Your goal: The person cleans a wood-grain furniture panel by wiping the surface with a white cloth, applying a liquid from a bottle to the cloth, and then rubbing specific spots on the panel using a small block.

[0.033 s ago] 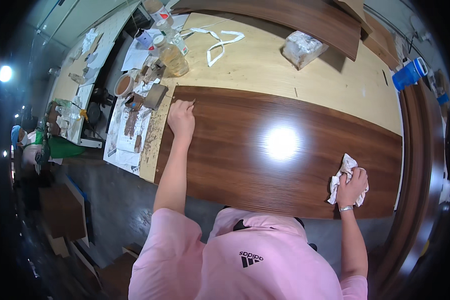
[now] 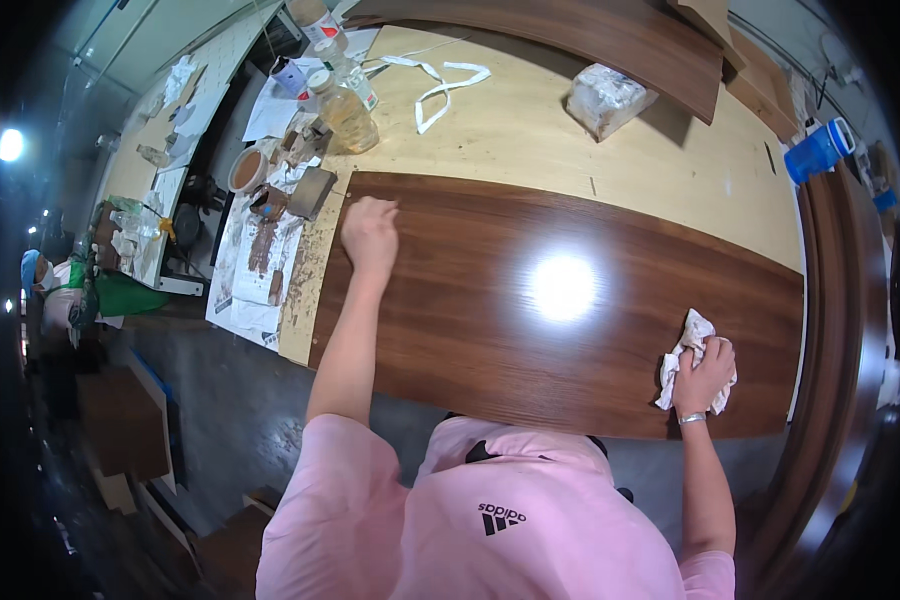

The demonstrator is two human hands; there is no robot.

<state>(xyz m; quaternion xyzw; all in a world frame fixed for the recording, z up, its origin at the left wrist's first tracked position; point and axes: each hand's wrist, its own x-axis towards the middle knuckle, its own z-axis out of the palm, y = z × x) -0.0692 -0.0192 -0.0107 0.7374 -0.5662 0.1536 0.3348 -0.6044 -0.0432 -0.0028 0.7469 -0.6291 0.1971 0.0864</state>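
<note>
A dark brown wood-grain board (image 2: 470, 300) lies flat in front of me, with a bright light reflected near its middle. My left hand (image 2: 370, 240) is at the board's far left corner, its fingers curled closed. Whatever it may hold is hidden or too small to make out. Near the right end of the board, my right hand (image 2: 703, 377) grips a crumpled white rag (image 2: 698, 325) against the surface, with folds of it showing around the fingers.
Left of the board, stained paper (image 2: 255, 300) bears a tub of brown paste (image 2: 247, 171) and a grey-brown block (image 2: 312, 193). A bottle of yellowish liquid (image 2: 348, 122), a white strap (image 2: 450, 88), a wrapped bundle (image 2: 607, 100) and another brown board (image 2: 570, 35) lie beyond. A blue cup (image 2: 818, 150) stands right.
My left hand has shifted slightly right and toward me at the board's corner, its fingers still curled. The right hand and the rag stay practically in place.
</note>
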